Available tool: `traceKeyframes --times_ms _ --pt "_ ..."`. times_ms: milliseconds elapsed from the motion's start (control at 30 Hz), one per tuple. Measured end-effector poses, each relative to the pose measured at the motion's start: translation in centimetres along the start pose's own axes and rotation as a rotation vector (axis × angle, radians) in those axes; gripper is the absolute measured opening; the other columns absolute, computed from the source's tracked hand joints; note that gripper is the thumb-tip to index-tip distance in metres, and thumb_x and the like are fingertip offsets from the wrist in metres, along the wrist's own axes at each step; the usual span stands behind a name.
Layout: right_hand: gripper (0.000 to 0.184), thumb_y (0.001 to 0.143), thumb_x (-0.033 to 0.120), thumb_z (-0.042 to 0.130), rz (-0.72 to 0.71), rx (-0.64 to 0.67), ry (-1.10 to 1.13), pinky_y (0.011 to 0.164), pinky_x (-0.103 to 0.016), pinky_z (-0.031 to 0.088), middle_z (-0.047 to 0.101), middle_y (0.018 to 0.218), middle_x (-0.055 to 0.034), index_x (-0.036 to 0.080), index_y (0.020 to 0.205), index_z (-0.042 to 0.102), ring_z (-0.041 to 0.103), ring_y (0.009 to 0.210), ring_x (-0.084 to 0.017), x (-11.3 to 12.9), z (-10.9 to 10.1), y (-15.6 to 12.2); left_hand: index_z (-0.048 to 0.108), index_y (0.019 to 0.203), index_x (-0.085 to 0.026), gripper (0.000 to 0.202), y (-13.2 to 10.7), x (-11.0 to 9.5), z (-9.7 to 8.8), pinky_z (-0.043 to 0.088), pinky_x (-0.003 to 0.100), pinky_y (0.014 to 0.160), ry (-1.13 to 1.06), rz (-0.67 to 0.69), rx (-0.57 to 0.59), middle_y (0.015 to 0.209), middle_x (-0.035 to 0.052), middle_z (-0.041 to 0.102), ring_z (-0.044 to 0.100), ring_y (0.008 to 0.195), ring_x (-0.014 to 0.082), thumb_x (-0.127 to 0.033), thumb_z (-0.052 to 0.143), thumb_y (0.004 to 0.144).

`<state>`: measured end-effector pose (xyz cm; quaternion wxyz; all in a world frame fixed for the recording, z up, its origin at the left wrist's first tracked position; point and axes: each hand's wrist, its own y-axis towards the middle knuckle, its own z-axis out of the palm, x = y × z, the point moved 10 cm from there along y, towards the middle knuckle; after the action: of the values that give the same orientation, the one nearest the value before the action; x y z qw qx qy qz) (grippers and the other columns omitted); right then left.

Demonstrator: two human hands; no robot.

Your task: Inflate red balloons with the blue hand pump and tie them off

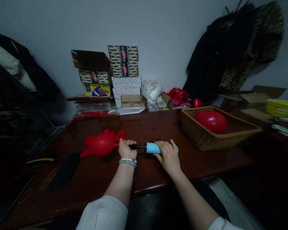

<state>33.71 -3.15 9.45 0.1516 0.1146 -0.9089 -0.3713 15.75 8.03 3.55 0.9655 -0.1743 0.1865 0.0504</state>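
A hand balloon pump with a light blue barrel and a black rod lies level over the dark wooden table. My right hand is wrapped over the right part of the barrel. My left hand, below a pale bracelet, is closed around the black end of the pump together with the neck of a red balloon. That balloon is partly filled, with a round body and limp or bumpy red parts around it; whether these are all one balloon I cannot tell. My left fingers hide the join.
A wicker basket at the right holds a round red balloon. Rubber bands, a dark flat pad and a tablet-like device lie at the left. Boxes and plastic bags line the wall.
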Motion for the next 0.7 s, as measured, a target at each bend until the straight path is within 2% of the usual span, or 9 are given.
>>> traceKeyframes --times_ms 200,400,567,700 --pt "0.041 0.088 0.033 0.057 -0.014 -0.022 -0.025 0.112 -0.053 0.022 0.064 0.12 -0.0077 0.022 0.128 0.052 0.056 0.114 -0.023 -0.8 -1.0 0.1 0.027 0.063 -0.021 0.035 0.9 -2.4 -0.2 0.031 0.022 0.042 -0.015 0.014 -0.007 0.044 -0.0092 0.026 0.03 0.033 0.007 -0.029 0.035 0.096" --pt "0.041 0.088 0.032 0.058 -0.032 -0.018 -0.014 0.112 -0.051 0.026 0.063 0.12 -0.0081 0.02 0.127 0.053 0.055 0.113 -0.023 -0.3 -0.9 0.2 0.025 0.063 -0.021 0.034 1.4 -4.1 -0.7 0.03 0.021 0.042 -0.027 0.033 0.003 0.044 -0.0094 0.027 0.031 0.033 0.0063 -0.025 0.035 0.096" --pt "0.042 0.087 0.03 0.058 -0.02 -0.015 -0.005 0.111 -0.05 0.029 0.063 0.12 -0.0082 0.02 0.128 0.053 0.055 0.113 -0.023 0.2 -0.3 0.1 0.026 0.063 -0.021 0.035 1.0 -3.5 -0.8 0.031 0.021 0.043 -0.04 0.056 0.028 0.045 -0.0094 0.027 0.032 0.034 0.0058 -0.027 0.037 0.095" --pt "0.044 0.087 0.03 0.058 -0.009 -0.007 0.015 0.111 -0.05 0.028 0.063 0.12 -0.0075 0.021 0.129 0.052 0.055 0.112 -0.023 0.8 0.3 0.0 0.027 0.062 -0.021 0.036 0.1 -1.3 -0.4 0.033 0.022 0.045 -0.02 0.036 0.058 0.046 -0.009 0.028 0.033 0.036 0.0064 -0.029 0.041 0.094"
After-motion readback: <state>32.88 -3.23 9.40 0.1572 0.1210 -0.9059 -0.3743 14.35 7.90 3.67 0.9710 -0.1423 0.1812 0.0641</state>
